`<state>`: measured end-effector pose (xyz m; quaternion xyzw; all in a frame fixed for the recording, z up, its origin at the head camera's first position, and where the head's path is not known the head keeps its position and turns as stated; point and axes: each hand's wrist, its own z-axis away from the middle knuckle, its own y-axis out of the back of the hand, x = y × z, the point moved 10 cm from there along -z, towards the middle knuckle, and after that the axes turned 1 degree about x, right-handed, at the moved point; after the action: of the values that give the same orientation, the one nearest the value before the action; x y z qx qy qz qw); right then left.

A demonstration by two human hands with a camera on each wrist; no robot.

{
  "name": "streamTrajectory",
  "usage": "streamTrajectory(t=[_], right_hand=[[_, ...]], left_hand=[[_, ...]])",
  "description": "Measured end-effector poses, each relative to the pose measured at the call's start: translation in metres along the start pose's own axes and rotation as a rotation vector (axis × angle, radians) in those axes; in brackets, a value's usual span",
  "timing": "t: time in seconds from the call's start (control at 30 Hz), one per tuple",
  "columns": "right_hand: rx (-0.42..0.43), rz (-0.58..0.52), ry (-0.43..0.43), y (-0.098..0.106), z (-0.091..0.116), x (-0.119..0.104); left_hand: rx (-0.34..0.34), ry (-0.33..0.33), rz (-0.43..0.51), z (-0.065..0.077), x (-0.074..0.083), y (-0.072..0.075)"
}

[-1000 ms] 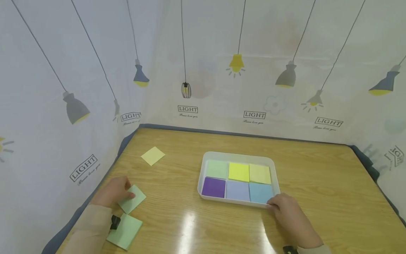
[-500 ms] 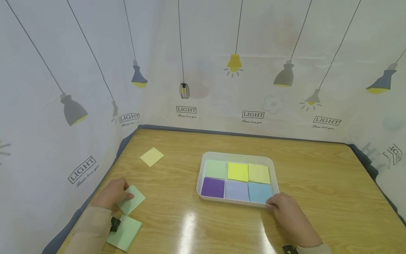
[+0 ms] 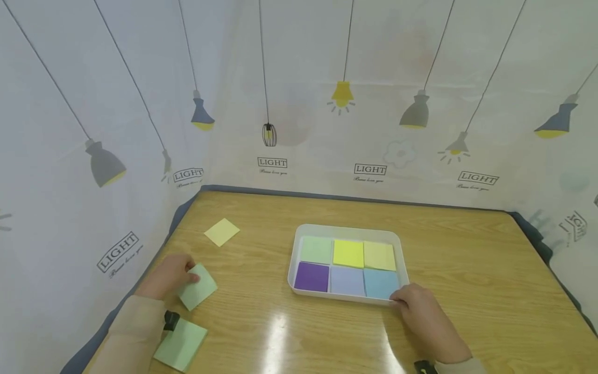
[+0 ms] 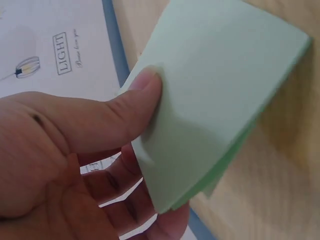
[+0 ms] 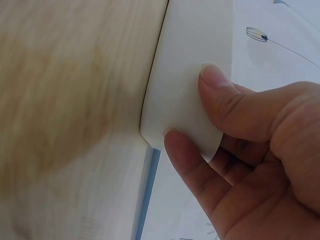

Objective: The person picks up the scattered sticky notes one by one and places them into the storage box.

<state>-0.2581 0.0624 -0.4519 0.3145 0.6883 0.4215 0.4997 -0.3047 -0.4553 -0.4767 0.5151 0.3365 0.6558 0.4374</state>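
At the table's left side my left hand [image 3: 170, 275] pinches a pad of pale green sticky notes [image 4: 215, 85] between thumb and fingers; its lower sheets fan slightly apart at one edge. A second green sticky-note pad [image 3: 182, 345] lies just below, partly under the wrist strap in the head view. My right hand [image 3: 425, 319] grips the near right corner of a white tray [image 5: 187, 100], thumb on the outside wall. Inside the tray sit two rows of sticky notes: green [image 3: 316, 250], bright yellow [image 3: 348, 254] and pale yellow [image 3: 379, 256] behind, purple [image 3: 311, 277], lavender [image 3: 347, 281] and blue [image 3: 381, 283] in front.
A pale yellow sticky note [image 3: 221, 231] lies at the back left of the wooden table [image 3: 261, 322]. White sheeting [image 3: 308, 119] printed with lamps stands along the table's back and sides.
My left hand has lifted and tilted the green sticky-note pad slightly off the table. The right hand keeps its hold on the tray corner. The head view has shifted a little.
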Motion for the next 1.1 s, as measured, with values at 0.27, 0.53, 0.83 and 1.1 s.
streamTrajectory(t=[0.27,0.53,0.83,1.1], right_hand=[[-0.012,-0.009,0.003,-0.001,0.001,0.0],[-0.002,0.0,0.005,0.0,0.0,0.002],[-0.035,-0.011,-0.033,-0.002,-0.001,0.004],[-0.045,-0.007,-0.042,-0.002,-0.001,0.003]], left_hand=[[0.023,-0.132,-0.05,-0.003,0.04,0.012],[0.07,-0.199,-0.054,0.0,0.074,0.024],[0.04,-0.189,-0.075,-0.003,0.096,0.027],[0.053,-0.213,-0.09,-0.01,0.126,0.033]])
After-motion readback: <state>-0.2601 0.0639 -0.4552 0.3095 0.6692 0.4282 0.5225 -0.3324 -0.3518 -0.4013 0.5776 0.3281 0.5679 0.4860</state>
